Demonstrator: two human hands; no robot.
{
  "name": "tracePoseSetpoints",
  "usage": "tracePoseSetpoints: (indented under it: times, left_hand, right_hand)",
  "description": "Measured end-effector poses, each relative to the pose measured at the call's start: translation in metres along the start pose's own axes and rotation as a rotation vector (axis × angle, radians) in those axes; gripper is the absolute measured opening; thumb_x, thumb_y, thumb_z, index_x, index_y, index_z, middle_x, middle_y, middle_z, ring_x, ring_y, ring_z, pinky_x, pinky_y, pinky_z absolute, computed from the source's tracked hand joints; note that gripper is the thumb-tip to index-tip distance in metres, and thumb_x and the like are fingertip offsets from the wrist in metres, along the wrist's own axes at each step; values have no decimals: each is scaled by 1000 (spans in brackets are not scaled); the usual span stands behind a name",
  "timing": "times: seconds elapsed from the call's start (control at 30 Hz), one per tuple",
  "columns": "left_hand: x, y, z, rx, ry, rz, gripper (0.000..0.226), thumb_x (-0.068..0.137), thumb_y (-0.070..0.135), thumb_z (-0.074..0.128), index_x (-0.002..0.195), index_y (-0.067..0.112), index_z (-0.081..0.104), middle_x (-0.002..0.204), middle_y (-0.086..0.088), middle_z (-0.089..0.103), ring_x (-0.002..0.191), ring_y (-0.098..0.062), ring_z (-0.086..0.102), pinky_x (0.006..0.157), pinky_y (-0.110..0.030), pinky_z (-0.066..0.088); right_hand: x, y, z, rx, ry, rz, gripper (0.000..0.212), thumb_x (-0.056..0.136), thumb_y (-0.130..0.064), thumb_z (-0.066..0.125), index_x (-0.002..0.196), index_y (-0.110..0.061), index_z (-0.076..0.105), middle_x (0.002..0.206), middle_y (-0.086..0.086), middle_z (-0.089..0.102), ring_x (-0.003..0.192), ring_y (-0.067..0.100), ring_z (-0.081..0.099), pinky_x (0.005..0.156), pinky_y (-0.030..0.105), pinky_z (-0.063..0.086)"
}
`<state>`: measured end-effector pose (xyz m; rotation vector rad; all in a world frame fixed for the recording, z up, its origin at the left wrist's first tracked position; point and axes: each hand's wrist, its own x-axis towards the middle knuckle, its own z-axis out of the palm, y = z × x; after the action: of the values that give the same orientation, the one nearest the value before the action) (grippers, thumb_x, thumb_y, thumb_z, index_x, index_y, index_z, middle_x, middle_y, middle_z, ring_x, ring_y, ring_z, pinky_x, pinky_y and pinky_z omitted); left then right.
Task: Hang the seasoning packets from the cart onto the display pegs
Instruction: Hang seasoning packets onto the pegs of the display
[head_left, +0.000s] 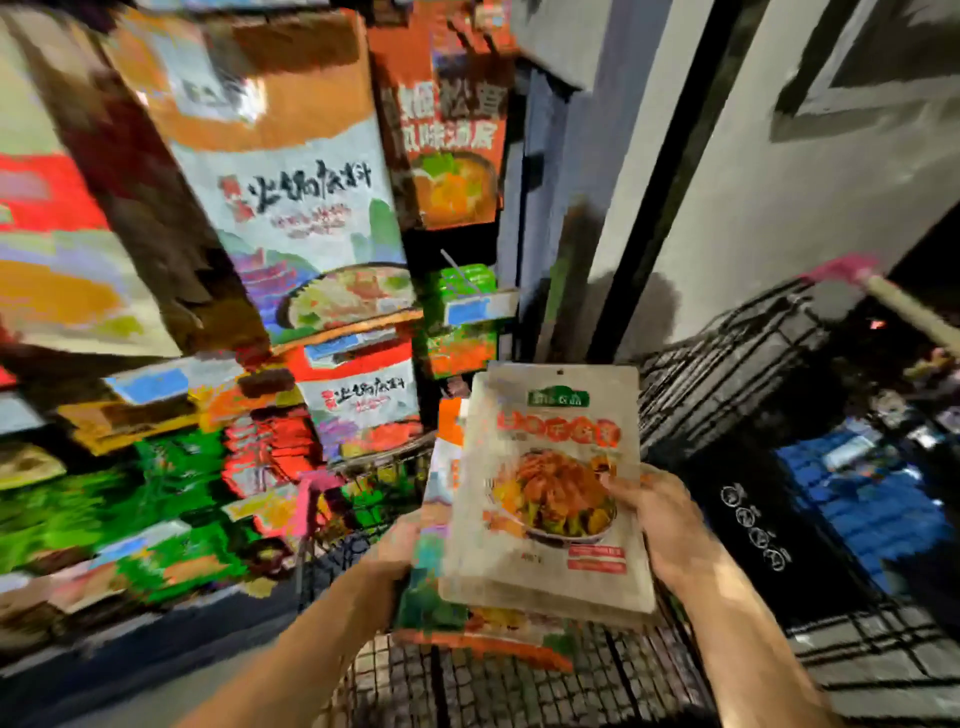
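Observation:
Both my hands hold a stack of seasoning packets (550, 488) upright above the wire cart (519, 680). The front packet is pale, with a green logo, red characters and a picture of a dish; a hang hole shows at its top edge. My left hand (397, 551) grips the stack's left edge, where a second packet (441, 608) with green and orange print sticks out behind. My right hand (660, 519) grips the right edge, thumb on the front. Hanging packets (291, 208) fill the display to the left; the image is blurred.
More hanging packets (452, 130) sit at the display's right end, with green packs (460, 322) below and blue price tags. A dark pillar (675, 156) and pale wall stand to the right. A pink-tipped handle (883, 291) crosses the far right above dark wire baskets.

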<state>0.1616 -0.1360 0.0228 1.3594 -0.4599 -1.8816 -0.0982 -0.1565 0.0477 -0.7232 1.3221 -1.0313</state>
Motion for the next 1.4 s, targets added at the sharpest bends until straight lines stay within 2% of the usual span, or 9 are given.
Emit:
tracePoseSetpoints:
  times: [0.1,0.17,0.23,0.33,0.5,0.6,0.77,0.87,1.4]
  left_hand:
    - [-41,17,7,-68,-5,22,11,66,6,69,56,7,72,51,-10,66,40,-19,64,37,-22,48]
    - [-62,33,8,-68,25,84,23,71,22,86,60,7,73,48,-9,65,38,-14,63,38,-21,48]
    - [-80,42,2,-102,-20,81,52,65,54,85,82,5,80,74,-17,76,59,-19,74,60,-28,58]
    - [-107,48,-25,-134,16,125,54,76,44,76,116,9,76,106,-21,76,84,-30,77,78,-41,59]
    - [-148,66,-53,-149,17,222,28,67,27,70,83,8,82,89,-21,76,67,-31,74,62,-36,61]
    - [-175,78,-61,-163,26,288,37,72,23,68,104,6,78,100,-23,76,71,-32,75,61,-36,60]
    - [-213,109,-67,-178,28,425,41,84,23,64,122,8,69,108,-23,74,77,-35,74,66,-40,61]
    - [-235,133,-60,-179,43,504,34,92,23,61,123,9,67,109,-23,74,79,-35,73,64,-42,61]
    - [-320,286,4,-354,127,1024,21,101,12,40,100,13,61,68,-6,75,53,-22,72,39,-34,55]
  right_hand:
    - [-18,-26,17,-61,-51,-77,19,98,4,57,107,-1,73,103,18,78,91,35,76,80,48,63]
    - [-29,-40,32,-111,-80,-116,20,98,6,56,107,-2,72,103,19,77,91,33,76,84,48,62]
    - [-40,-54,51,-152,-122,-161,23,97,9,54,111,1,70,105,22,76,94,35,75,88,49,60]
    - [-55,-74,81,-211,-232,-219,28,98,10,51,119,4,67,113,24,74,106,41,71,95,52,57]
    - [-91,-112,123,-333,-324,-349,19,98,2,58,108,0,75,99,11,79,93,24,76,72,29,61]
    - [-101,-133,140,-283,-184,-464,17,96,5,62,97,-6,74,88,6,78,60,-2,69,53,13,52]
    - [-111,-168,150,-157,-185,-447,19,102,-4,56,102,-12,73,90,6,80,76,23,77,75,43,61]
    - [-118,-196,156,-120,-168,-494,18,102,-6,58,108,-16,72,94,6,80,75,24,76,62,38,61]
    - [-95,-379,167,172,-209,-666,20,105,-9,54,103,-22,69,104,8,76,91,31,74,77,51,61]
